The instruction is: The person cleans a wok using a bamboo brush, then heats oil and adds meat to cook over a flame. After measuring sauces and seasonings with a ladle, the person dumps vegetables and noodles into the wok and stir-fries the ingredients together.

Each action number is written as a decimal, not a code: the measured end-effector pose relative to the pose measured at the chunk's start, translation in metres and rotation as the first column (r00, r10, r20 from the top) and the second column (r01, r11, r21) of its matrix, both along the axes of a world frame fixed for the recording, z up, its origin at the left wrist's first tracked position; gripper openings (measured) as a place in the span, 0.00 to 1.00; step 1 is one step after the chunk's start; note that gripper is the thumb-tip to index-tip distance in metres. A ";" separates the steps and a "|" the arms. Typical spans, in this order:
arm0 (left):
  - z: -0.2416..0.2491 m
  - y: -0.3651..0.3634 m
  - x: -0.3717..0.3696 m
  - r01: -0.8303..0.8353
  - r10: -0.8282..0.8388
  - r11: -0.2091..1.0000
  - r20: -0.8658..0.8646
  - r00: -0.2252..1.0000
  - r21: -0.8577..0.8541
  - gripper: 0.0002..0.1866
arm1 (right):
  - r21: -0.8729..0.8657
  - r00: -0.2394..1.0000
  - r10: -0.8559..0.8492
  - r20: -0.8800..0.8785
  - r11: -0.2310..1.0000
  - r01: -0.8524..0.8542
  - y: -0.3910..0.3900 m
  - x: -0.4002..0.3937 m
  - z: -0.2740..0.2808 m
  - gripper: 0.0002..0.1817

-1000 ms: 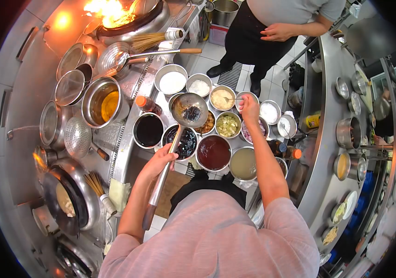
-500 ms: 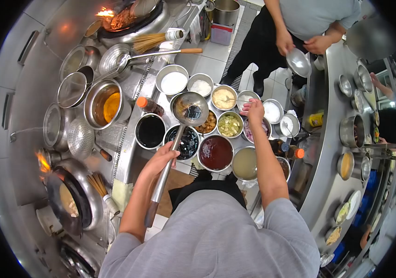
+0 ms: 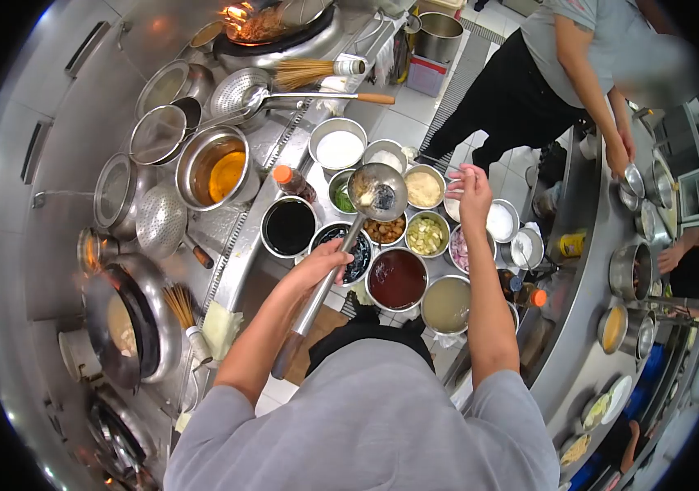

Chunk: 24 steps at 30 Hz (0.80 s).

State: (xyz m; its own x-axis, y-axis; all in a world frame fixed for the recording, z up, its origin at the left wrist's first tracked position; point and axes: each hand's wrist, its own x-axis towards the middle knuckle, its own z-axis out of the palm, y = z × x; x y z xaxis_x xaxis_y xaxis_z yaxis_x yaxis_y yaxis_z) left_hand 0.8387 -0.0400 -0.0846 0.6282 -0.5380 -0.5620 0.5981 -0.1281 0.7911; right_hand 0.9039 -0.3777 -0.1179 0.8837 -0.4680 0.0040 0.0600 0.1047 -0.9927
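Observation:
My left hand [image 3: 323,266] is wrapped round the handle of a steel ladle [image 3: 377,190]. The ladle's bowl hangs over the seasoning pots, with something pale and dark in it. My right hand [image 3: 471,195] is raised over a pot of white seasoning [image 3: 453,208], largely covered by the hand. Its fingers are bent together, and what they hold is too small to make out. Around the hands stand pots of dark sauce [image 3: 289,227], red sauce [image 3: 397,279], chopped green pickles [image 3: 426,234], minced garlic-like paste [image 3: 425,186] and cloudy liquid [image 3: 446,304].
To the left, a pot of oil [image 3: 227,176], a perforated skimmer [image 3: 161,221] and a wok [image 3: 120,327] line the stove. An orange-capped bottle [image 3: 294,182] stands by the pots. On the right, a co-worker [image 3: 587,74] reaches to a counter with bowls [image 3: 614,329].
The view has shifted, so the pots sit further right. My right hand has lifted slightly, its fingers tipped upward. The ladle stays over the pots. The co-worker has turned to the right counter.

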 end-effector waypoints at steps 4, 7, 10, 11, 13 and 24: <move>0.009 0.011 -0.008 -0.010 0.010 1.000 -0.015 1.000 -0.015 0.26 | -0.179 0.979 0.065 -0.192 0.979 -0.100 0.022 0.034 -0.024 0.14; 0.028 0.027 -0.021 -0.072 0.072 0.997 -0.021 0.997 0.019 0.26 | -0.342 0.965 0.048 -0.256 0.930 -0.137 0.048 0.057 -0.049 0.13; 0.036 0.042 -0.031 -0.101 0.101 0.994 -0.012 0.995 0.029 0.27 | -0.781 0.994 0.003 -0.107 0.619 -0.085 0.065 0.071 -0.074 0.12; 0.040 0.046 -0.034 -0.105 0.105 0.993 0.012 0.994 0.052 0.26 | -0.773 0.988 0.120 -0.100 0.616 -0.153 0.068 0.074 -0.084 0.11; 0.043 0.053 -0.039 -0.115 0.115 0.990 0.009 0.993 0.077 0.27 | -0.758 0.974 0.225 -0.009 0.634 -0.153 0.070 0.077 -0.084 0.10; 0.041 0.062 -0.045 -0.159 0.163 0.983 -0.031 0.986 0.096 0.27 | -0.675 0.974 0.168 -0.149 0.703 -0.224 0.062 0.092 -0.083 0.11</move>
State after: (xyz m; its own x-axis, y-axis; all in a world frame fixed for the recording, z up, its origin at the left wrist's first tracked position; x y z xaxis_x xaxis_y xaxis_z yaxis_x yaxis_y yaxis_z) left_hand 0.7932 0.0219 -0.0434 0.6793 -0.3760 -0.6302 0.6468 -0.0989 0.7562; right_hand 0.9960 -0.3152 -0.2005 0.9661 -0.1778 0.1874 0.0439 -0.6019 -0.7974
